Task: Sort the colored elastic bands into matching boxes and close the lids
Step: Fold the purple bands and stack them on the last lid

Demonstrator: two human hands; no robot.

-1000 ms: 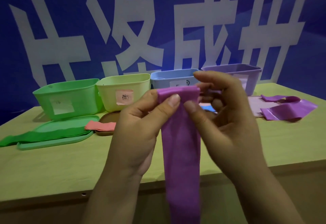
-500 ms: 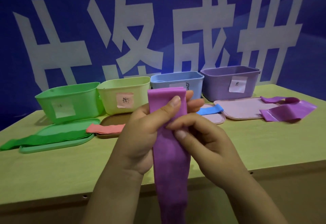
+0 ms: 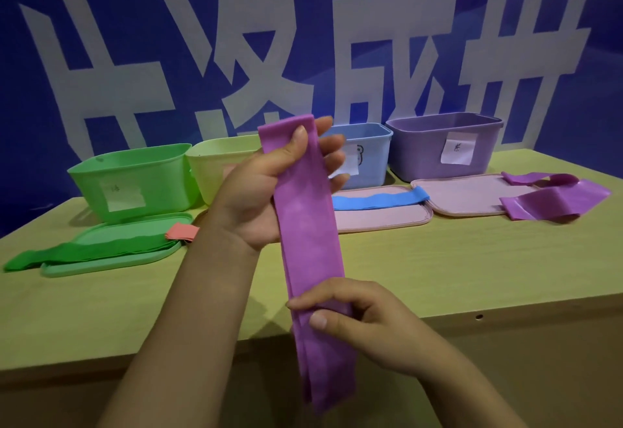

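The left hand [image 3: 266,188] holds the top end of a purple band [image 3: 308,242]: thumb pressed on the front side, the other fingers [image 3: 332,159] behind it, so the grip is narrow and closed on the band. The right hand [image 3: 364,323] pinches the same band lower down, thumb in front and forefinger across it, also a tight grip w/ no gap visible. The band is in the air in front of the table [image 3: 438,259], above its near edge, approx. vertical; its long axis goes from top to bottom w/ a small lean to the right at the lower end, which hangs free under the right hand. It is a flat, wide strip, matte and a bit cloudy in colour, doubled into two layers that show at the lower part. Behind stand four open plastic boxes in a row, each w/ a paper label: green box [image 3: 135,181], yellow box [image 3: 219,164], blue box [image 3: 367,154], purple box [image 3: 445,144]. A green lid [image 3: 111,261] lies before the green box w/ a green band [image 3: 84,250] on it, and a pink band [image 3: 182,232] just beside. A blue band [image 3: 377,200] lies across a pink lid [image 3: 384,218]. A second pink lid [image 3: 472,191] has other purple bands [image 3: 553,198] partly on it, glossy and wrinkled.
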